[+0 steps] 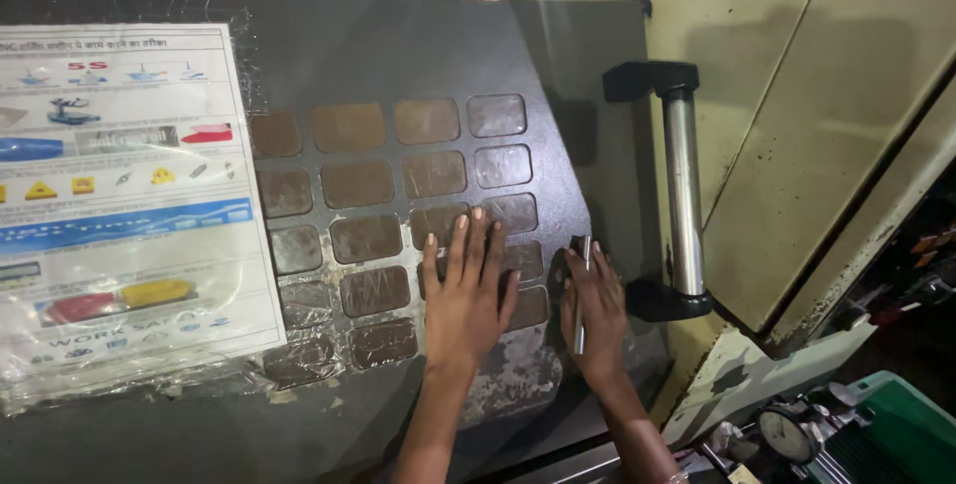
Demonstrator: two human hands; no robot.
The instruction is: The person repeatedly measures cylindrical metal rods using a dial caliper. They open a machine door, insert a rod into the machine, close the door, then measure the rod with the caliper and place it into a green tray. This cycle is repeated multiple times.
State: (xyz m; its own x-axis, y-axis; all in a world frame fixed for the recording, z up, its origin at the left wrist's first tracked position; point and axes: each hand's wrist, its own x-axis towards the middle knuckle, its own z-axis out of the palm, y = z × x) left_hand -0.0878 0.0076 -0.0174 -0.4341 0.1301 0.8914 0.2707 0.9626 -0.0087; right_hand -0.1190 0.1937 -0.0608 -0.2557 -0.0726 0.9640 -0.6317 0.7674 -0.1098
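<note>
My left hand (pixel 465 290) lies flat, fingers spread, on a dark machine door panel (pixel 418 56) that has a grid of brownish rounded window panes (pixel 363 183) under wrinkled clear film. My right hand (pixel 594 313) rests beside it on the panel's right edge and holds a thin metal rod (pixel 583 295) upright between its fingers. Both hands sit at the lower right corner of the pane grid, a few centimetres apart.
A shiny steel door handle (pixel 683 185) with black end brackets stands just right of my right hand. A laminated instruction poster (pixel 119 205) covers the panel's left side. A dial gauge (pixel 789 434) and a green object (pixel 896 434) sit at the lower right, next to a cream machine housing (pixel 797 96).
</note>
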